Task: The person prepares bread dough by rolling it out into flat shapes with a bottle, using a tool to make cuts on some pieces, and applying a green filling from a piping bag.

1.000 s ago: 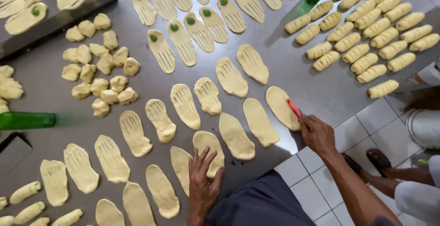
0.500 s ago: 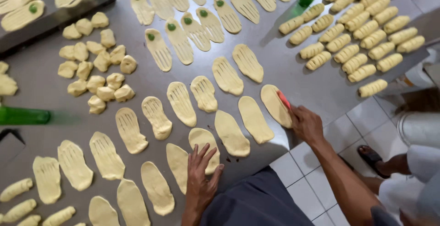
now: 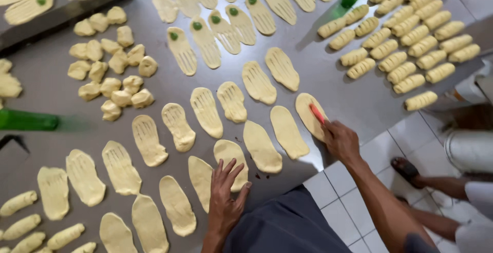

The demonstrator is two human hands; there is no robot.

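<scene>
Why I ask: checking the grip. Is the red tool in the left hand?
No, the right hand holds the red tool; the left hand lies flat on dough.

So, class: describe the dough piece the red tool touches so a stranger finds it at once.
Start at the steel table's near right edge. The right hand presses a red tool onto a flat oval dough piece there. It is the rightmost oval in its row, smooth like its left neighbour.

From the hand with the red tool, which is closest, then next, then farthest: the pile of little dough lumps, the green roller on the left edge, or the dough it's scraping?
1. Dough oval, right under the right hand and its red tool.
2. Dough lumps, across the table, upper left.
3. Green roller, at the far left edge.
</scene>
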